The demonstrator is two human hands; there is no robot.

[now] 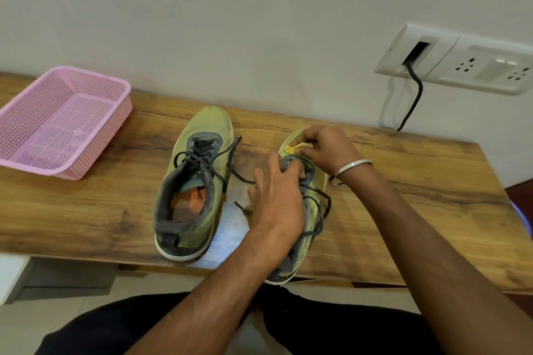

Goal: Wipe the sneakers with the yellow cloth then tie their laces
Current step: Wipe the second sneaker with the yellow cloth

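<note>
Head view is looking down past dark-trousered legs (331,331) to both forearms reaching over the near edge of the wood-grain table (86,210). Nearest, the left hand (278,196) is lying with fingers spread and mostly straight over the tongue and dark laces of the right-side yellow-green mesh sneaker (313,228), steadying it and gripping nothing that I can make out. Just beyond it, the right hand (326,150), wearing a silver metal bangle (353,166), is curling its fingers and pinching a small bunched yellow cloth (294,148) against that sneaker's toe. Beside it to the left, apart, the left-side yellow-green mesh sneaker (191,181) is sitting with its dark grey laces (222,170) trailing loose onto the table. Further back at the left, a pink perforated plastic basket (63,121) is resting on the table; on the wall behind, a white socket panel (461,63) is feeding a black cable (414,98).

Judging by this, wiping is under way on the right-side shoe; whether the other has been wiped cannot be told, and both pairs of laces are waiting to be tied.
</note>
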